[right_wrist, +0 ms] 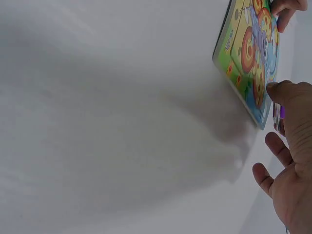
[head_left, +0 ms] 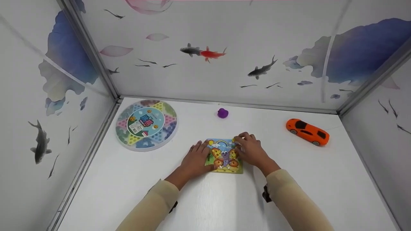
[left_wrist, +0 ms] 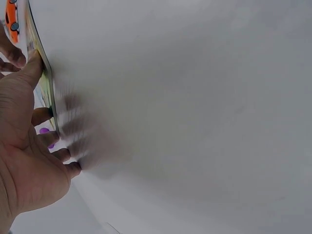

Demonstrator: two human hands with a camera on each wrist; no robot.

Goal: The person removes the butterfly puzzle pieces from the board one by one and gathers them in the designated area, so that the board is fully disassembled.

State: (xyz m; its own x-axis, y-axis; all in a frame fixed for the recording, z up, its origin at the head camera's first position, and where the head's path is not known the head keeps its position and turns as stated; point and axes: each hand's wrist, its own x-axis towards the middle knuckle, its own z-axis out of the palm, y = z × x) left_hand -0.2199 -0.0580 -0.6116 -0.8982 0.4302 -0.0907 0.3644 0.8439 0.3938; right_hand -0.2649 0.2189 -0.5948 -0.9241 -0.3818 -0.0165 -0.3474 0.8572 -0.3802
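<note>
A square butterfly jigsaw puzzle (head_left: pixel 225 157) lies on the white table in front of me, with a rainbow and a sun along its top. My left hand (head_left: pixel 196 158) rests along its left side, fingers extended by the upper left corner and thumb on the lower left. In the left wrist view those fingertips touch the edge and the table. At the upper right corner my right hand (head_left: pixel 251 150) has bent fingers and holds the puzzle there with thumb and forefinger. The right wrist view shows the thumb on the picture, while the forefinger is mostly hidden behind it.
A round Chinese checkers board (head_left: pixel 168 126) with a printed label lies at the back left. Behind the puzzle sits a small purple toy (head_left: pixel 222 113). An orange toy car (head_left: pixel 307 132) stands at the right. Printed walls border the table on the left, back and right.
</note>
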